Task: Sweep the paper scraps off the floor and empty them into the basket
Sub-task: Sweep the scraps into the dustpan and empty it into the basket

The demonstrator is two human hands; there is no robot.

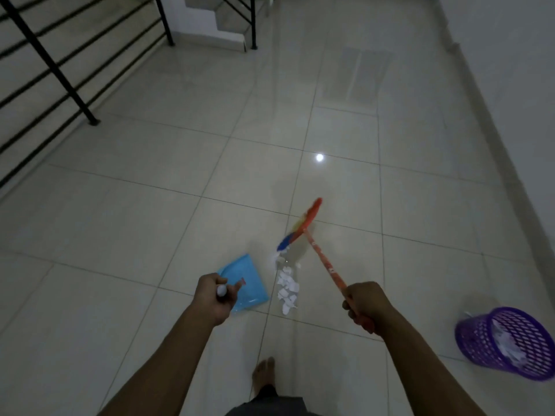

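At the bottom edge of the frame, in the middle, a bare foot (264, 373) stands on the glossy pale tiled floor (150, 205), with a strip of dark clothing below it. Two bare forearms reach up from the lower corners.

The left hand (214, 297), left of centre, has its grip curled round the white-capped end of a handle (221, 291). That handle belongs to a flat light-blue plastic dustpan (246, 283), which shows just beyond the knuckles. Whether the pan touches the floor cannot be told.

The right hand (365, 304), right of centre, has its grip wrapped tight round the orange-red stick of a broom (326, 265). The stick slants up and to the left to a narrow broom head with blue, yellow and red bristles (300, 228).

The white paper scraps (287, 289) lie in a small loose pile on the floor, between the dustpan and the broom stick and just right of the pan's edge. The far end of the pile reaches the blue tip of the bristles.

At the lower right, well apart from the pile, a purple plastic mesh basket (477, 337) stands on the floor. It looks tilted in the wide view, and there is white paper (507, 343) inside it.

Farther up, a small bright light reflection (319, 157) sits on a tile above the broom head. A black metal railing (60, 70) crosses the upper left, pale steps (228, 19) rise at the top centre, and a white wall (510, 55) runs along the right side.
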